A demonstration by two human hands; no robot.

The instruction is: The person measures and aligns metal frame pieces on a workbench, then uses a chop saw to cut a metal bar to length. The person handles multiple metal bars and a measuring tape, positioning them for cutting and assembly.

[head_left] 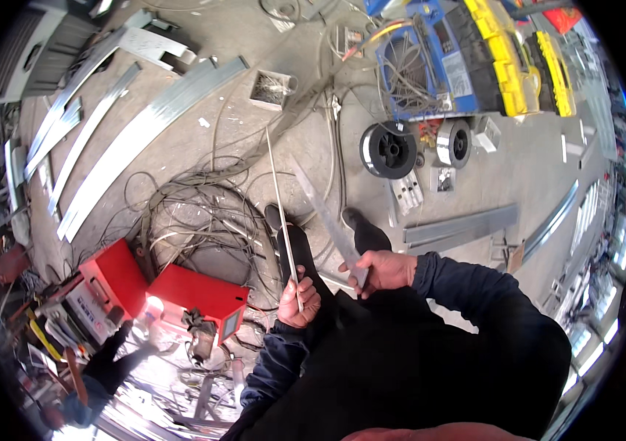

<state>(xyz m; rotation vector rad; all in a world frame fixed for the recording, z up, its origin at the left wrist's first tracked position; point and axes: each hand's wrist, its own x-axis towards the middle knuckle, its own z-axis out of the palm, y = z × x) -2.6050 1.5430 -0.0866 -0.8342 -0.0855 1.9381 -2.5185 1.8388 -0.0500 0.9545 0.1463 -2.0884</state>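
My left hand (299, 300) is closed around the lower end of a long thin pale metal strip (281, 198), which points up and away over the floor. In my right hand (386, 270) is the near end of a wider flat grey metal bar (322, 208) that narrows toward its far end. Thumb and fingers press on the bar from both sides. The two pieces are apart from each other, held in front of my legs and dark shoes (357, 219).
Coiled cables (203, 198) and a red machine (199, 298) lie left. Metal profiles (144, 140) rest far left, others (460, 226) to the right. Wire spools (388, 150), a box of scraps (272, 90) and a blue machine (430, 62) stand ahead. Another person (81, 393) is lower left.
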